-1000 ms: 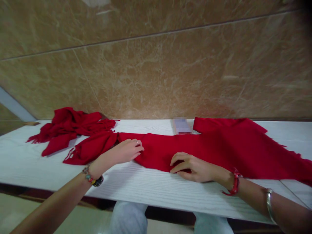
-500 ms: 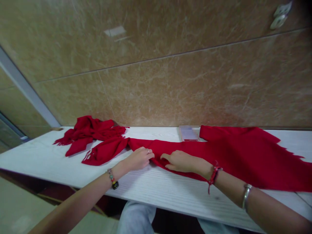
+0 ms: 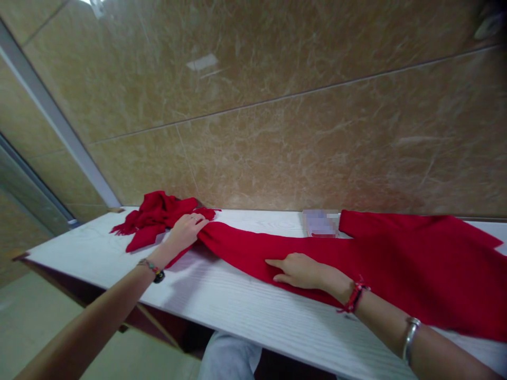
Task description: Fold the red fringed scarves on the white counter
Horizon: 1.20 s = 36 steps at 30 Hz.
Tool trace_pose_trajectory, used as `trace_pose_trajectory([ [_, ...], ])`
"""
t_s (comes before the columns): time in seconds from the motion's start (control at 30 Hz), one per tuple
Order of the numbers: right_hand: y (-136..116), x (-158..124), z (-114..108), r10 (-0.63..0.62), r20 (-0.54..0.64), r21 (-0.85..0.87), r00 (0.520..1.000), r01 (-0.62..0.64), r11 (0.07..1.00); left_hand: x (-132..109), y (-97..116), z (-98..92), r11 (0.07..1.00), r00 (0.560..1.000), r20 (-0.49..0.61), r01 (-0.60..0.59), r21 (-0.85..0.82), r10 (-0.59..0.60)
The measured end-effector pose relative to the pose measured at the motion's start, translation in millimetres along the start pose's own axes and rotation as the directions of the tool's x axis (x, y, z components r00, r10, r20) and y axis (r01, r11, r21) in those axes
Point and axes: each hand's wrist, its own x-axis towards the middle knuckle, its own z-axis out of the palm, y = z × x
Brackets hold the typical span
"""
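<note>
A long red scarf (image 3: pixel 245 248) stretches across the white table, narrow on the left and spread wide on the right. My left hand (image 3: pixel 185 232) pinches its upper edge toward the left and lifts it a little off the tabletop. Past that hand the scarf's end is mostly hidden. My right hand (image 3: pixel 299 270) lies on the red cloth near the middle, index finger stretched out and thumb apart, pressing on it without gripping. Behind my left hand sits a crumpled red fringed scarf (image 3: pixel 158 208).
The white table (image 3: pixel 233 293) runs along a brown marbled tile wall (image 3: pixel 277 142). Against the wall stands a small box (image 3: pixel 319 224), partly blurred out. My knee (image 3: pixel 227 356) is under the front edge, beside dark open shelving (image 3: pixel 158 322).
My left hand has moved left along the scarf, drawing its edge out and up. The right hand stays on the cloth, its index finger straighter. The view has shifted slightly.
</note>
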Motion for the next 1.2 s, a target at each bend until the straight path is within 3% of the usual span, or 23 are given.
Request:
trace_pose_trajectory([
  [0.13,0,1,3,0.002,-0.015,-0.010,1.000,-0.002,1.000,-32,-51,-9.1,0.998,0.993,0.105,0.052,0.031,-0.055],
  [0.3,2,2,8,0.012,-0.030,-0.014,0.999,-0.012,1.000,-69,-103,-15.0,0.957,0.955,0.086,0.278,0.081,-0.285],
  [0.37,3,2,11,0.019,-0.024,-0.009,1.000,-0.019,1.000,-72,-121,-15.8,0.923,0.924,0.042,0.375,0.089,-0.380],
  [0.47,4,3,14,0.030,-0.024,-0.003,0.999,-0.030,1.000,-57,-134,-12.5,0.892,0.893,-0.003,0.449,0.057,-0.449],
  [0.57,4,4,18,0.050,-0.040,0.002,0.998,-0.050,0.999,-38,-116,-3.9,0.912,0.912,0.008,0.410,-0.009,-0.410],
  [0.7,5,4,19,0.061,-0.020,0.008,0.998,-0.061,0.998,-48,-49,4.3,0.977,0.982,0.123,0.163,-0.141,-0.146],
  [0.77,5,4,20,0.054,-0.014,0.024,0.998,-0.054,0.998,-64,-18,4.2,0.954,0.962,0.232,-0.069,-0.291,0.141],
  [0.83,6,3,21,0.050,-0.032,0.034,0.998,-0.049,0.998,-77,0,2.8,0.931,0.931,0.295,-0.105,-0.349,0.215],
  [0.97,7,3,24,0.065,-0.057,0.018,0.996,-0.064,0.998,-83,1,4.2,0.957,0.921,0.356,-0.058,-0.286,0.162],
  [1.2,7,3,23,0.048,-0.050,0.009,0.998,-0.047,0.999,-76,-9,21.1,0.967,0.938,0.288,-0.133,-0.219,0.195],
])
